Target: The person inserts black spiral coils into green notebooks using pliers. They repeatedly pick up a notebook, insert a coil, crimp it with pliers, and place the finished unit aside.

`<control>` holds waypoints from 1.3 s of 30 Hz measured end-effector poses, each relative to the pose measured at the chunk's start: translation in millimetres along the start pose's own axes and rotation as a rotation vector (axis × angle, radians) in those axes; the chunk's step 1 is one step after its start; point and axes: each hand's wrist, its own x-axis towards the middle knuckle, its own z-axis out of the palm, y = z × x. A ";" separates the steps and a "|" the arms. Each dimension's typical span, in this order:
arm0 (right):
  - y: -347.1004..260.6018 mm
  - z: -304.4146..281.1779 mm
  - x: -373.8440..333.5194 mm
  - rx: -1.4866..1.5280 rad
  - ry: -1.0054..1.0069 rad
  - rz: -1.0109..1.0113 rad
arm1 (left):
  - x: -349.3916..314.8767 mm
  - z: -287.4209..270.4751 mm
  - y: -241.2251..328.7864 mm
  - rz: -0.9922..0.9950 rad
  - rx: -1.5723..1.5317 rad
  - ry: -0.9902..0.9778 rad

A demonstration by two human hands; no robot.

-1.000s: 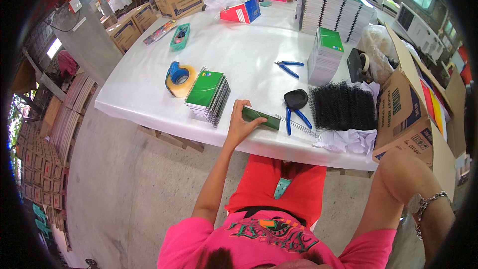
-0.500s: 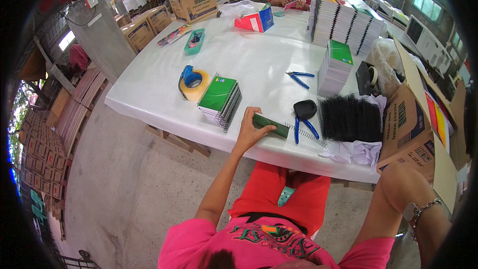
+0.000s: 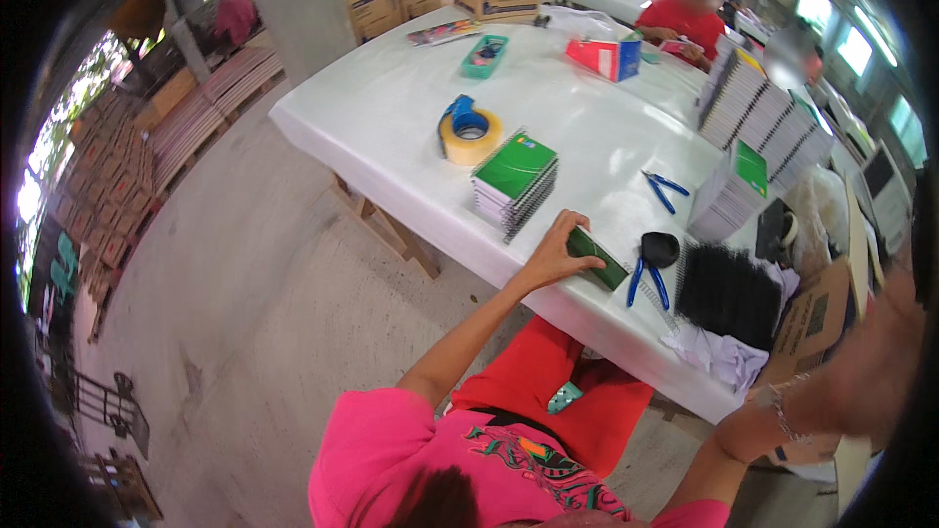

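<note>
At the near edge of the table, my left hand [image 3: 561,254] is closed round a small green-covered notebook [image 3: 606,272] standing on its edge. A thin wire coil [image 3: 649,293] reaches out from the notebook's right end. My right hand [image 3: 885,352] is raised at the far right, by the open cardboard box [image 3: 810,323]; motion smears its fingers. Right of the notebook lie blue-handled pliers [image 3: 648,284] beside a black round piece [image 3: 660,250]. Beyond them is a heap of black spiral coils [image 3: 729,295]. A stack of green spiral notebooks [image 3: 516,172] stands left of my left hand.
A tape dispenser [image 3: 469,132], a green basket [image 3: 483,57] and smaller blue cutters [image 3: 666,190] lie on the white table [image 3: 372,98]. Notebook stacks [image 3: 758,112] rise at the right. White cloth [image 3: 719,357] lies beside the coils. Across the table sits a person in red [image 3: 680,24].
The view has swung, so the table sits further right in it. My right hand has moved up beside the box. My left hand still holds the notebook.
</note>
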 end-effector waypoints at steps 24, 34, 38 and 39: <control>313.0 -13.8 -228.3 -0.936 -0.828 0.899 | -8.2 -7.9 -3.9 -0.002 -0.187 -0.028; 260.4 -48.9 -221.2 -0.793 -0.898 1.140 | -7.3 -11.5 10.1 -0.142 -0.236 -0.060; 249.9 -53.9 -219.1 -0.683 -0.874 1.128 | -7.0 -11.6 7.5 -0.115 -0.256 -0.071; 244.9 -52.8 -215.6 -0.624 -0.860 1.141 | -7.2 -11.3 6.9 -0.109 -0.262 -0.071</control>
